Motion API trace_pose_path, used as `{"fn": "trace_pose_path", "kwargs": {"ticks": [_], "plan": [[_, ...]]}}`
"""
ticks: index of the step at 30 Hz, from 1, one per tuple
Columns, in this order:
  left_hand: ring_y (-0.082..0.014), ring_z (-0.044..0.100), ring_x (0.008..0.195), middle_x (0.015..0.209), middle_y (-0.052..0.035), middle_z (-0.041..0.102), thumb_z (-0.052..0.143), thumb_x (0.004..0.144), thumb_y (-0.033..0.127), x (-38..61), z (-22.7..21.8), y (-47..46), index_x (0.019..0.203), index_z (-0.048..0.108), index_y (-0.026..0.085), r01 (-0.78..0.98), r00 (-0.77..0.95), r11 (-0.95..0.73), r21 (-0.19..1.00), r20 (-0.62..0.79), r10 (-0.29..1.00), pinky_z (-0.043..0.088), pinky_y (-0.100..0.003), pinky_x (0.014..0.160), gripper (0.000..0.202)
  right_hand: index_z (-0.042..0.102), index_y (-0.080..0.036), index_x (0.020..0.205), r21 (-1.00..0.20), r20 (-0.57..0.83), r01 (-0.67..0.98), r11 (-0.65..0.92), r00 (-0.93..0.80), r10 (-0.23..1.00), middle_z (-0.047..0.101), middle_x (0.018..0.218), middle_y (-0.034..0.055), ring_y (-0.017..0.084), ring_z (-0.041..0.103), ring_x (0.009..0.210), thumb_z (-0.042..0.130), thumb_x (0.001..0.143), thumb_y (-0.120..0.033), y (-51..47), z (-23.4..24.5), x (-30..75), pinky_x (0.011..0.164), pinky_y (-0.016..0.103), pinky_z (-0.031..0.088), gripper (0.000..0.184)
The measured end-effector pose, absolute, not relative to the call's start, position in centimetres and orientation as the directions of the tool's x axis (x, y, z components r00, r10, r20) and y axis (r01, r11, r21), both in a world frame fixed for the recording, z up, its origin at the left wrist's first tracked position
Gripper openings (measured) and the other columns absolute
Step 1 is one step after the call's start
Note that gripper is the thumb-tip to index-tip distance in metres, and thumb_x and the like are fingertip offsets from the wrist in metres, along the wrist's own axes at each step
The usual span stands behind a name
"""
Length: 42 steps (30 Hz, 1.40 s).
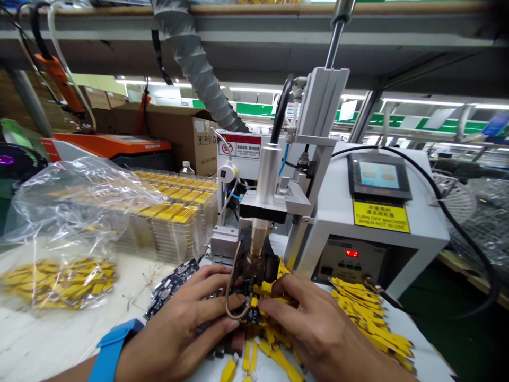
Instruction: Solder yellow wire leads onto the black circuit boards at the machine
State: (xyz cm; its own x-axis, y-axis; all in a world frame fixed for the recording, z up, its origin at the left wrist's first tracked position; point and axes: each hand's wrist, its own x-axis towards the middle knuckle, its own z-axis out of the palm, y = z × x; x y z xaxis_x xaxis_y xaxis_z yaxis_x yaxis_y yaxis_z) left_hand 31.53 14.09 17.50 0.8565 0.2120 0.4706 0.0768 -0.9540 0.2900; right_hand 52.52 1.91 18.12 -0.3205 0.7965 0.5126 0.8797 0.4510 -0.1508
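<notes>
Head view: both your hands meet under the nozzle [259, 239] of the machine [425, 223]. Your left hand [183, 318] comes in with its fingers loosely bent and near together, the tips by a dark board [253, 317] and close to the looped wire [227, 302]; whether they pinch the board or only steady it, you cannot tell from here. Your right hand [316, 318] is half curled, thumb and forefinger a little apart by a yellow piece [254, 302]; how firm that hold is, if any, cannot be made out either. The yellow piece lies just below the nozzle, between your two sets of fingertips, with the board next to it.

More boards [170, 286] are heaped beyond your left hand, and a pile of yellow strips [366, 318] lies to the right of your right hand. Trays [159, 233] and a plastic bag [79, 185], both holding yellow parts, are off to the left.

As a judgement, the step in hand is setting the yellow piece against the board. The next move calls for steady, small finger shifts and square alignment; with a high-temperature sign [239, 147] behind, you should mind your fingertips near the nozzle and the wire.
</notes>
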Motion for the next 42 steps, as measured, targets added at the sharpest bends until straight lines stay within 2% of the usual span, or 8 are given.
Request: {"fn": "trace_pose_path", "kwargs": {"ticks": [6,11,18,28,33,39,42], "plan": [[-0.0238,0.047,0.124,0.132,-0.0034,0.056,0.051,0.094,0.020,31.42,17.54,13.85,0.125,0.057,0.030,0.079,0.842,-0.963,0.259,0.499,0.203,0.042,-0.040,0.104,0.033,0.065,-0.014,0.103,-0.165,0.475,0.885,0.434,-0.314,0.822,0.055,0.086,0.0101,0.023,0.053,0.075,0.046,0.086,-0.005,1.78,17.85,52.67,0.060,0.031,0.047,0.027],[-0.0239,0.042,0.127,0.133,-0.0033,0.054,0.050,0.094,0.017,31.24,17.27,13.92,0.128,0.054,0.029,0.074,0.856,-0.967,0.244,0.482,0.187,0.039,-0.041,0.106,0.036,0.063,-0.015,0.105,-0.170,0.471,0.890,0.423,-0.304,0.828,0.054,0.086,0.0102,0.023,0.053,0.075,0.043,0.086,-0.004,1.72,17.45,52.80,0.061,0.032,0.047,0.030],[-0.0242,0.041,0.126,0.131,-0.0031,0.053,0.047,0.095,0.015,31.48,17.29,14.19,0.124,0.057,0.029,0.058,0.853,-0.971,0.233,0.494,0.170,0.041,-0.041,0.105,0.034,0.059,-0.015,0.110,-0.160,0.472,0.885,0.438,-0.322,0.821,0.053,0.089,0.0108,0.026,0.054,0.078,0.042,0.089,-0.005,1.80,17.36,52.84,0.062,0.035,0.049,0.029],[-0.0253,0.043,0.124,0.126,-0.0048,0.056,0.047,0.095,0.016,31.46,17.35,13.87,0.121,0.059,0.028,0.067,0.838,-0.977,0.204,0.519,0.166,0.046,-0.042,0.100,0.031,0.060,-0.015,0.109,-0.143,0.485,0.886,0.441,-0.326,0.812,0.052,0.086,0.0095,0.023,0.052,0.075,0.041,0.090,-0.005,1.85,17.48,52.81,0.060,0.031,0.046,0.029],[-0.0265,0.038,0.127,0.131,-0.0051,0.053,0.046,0.095,0.014,31.43,17.22,13.88,0.124,0.057,0.027,0.074,0.846,-0.983,0.170,0.511,0.152,0.042,-0.045,0.103,0.033,0.058,-0.016,0.111,-0.140,0.475,0.887,0.441,-0.331,0.816,0.052,0.090,0.0098,0.024,0.052,0.078,0.045,0.088,-0.004,1.77,17.28,52.84,0.063,0.031,0.046,0.029],[-0.0225,0.042,0.123,0.128,-0.0032,0.053,0.043,0.097,0.019,31.41,17.63,13.57,0.119,0.059,0.029,0.075,0.821,-0.978,0.197,0.544,0.172,0.047,-0.037,0.099,0.028,0.059,-0.014,0.110,-0.157,0.451,0.884,0.441,-0.334,0.828,0.052,0.088,0.0104,0.024,0.051,0.076,0.041,0.088,-0.003,1.76,17.35,52.87,0.061,0.033,0.045,0.030],[-0.0221,0.042,0.122,0.127,-0.0026,0.054,0.044,0.097,0.019,31.47,17.72,13.55,0.117,0.059,0.029,0.075,0.816,-0.979,0.190,0.553,0.170,0.047,-0.037,0.099,0.027,0.060,-0.014,0.108,-0.162,0.439,0.885,0.437,-0.332,0.835,0.052,0.089,0.0108,0.025,0.051,0.077,0.041,0.089,-0.004,1.80,17.46,52.88,0.062,0.033,0.045,0.029]]}}
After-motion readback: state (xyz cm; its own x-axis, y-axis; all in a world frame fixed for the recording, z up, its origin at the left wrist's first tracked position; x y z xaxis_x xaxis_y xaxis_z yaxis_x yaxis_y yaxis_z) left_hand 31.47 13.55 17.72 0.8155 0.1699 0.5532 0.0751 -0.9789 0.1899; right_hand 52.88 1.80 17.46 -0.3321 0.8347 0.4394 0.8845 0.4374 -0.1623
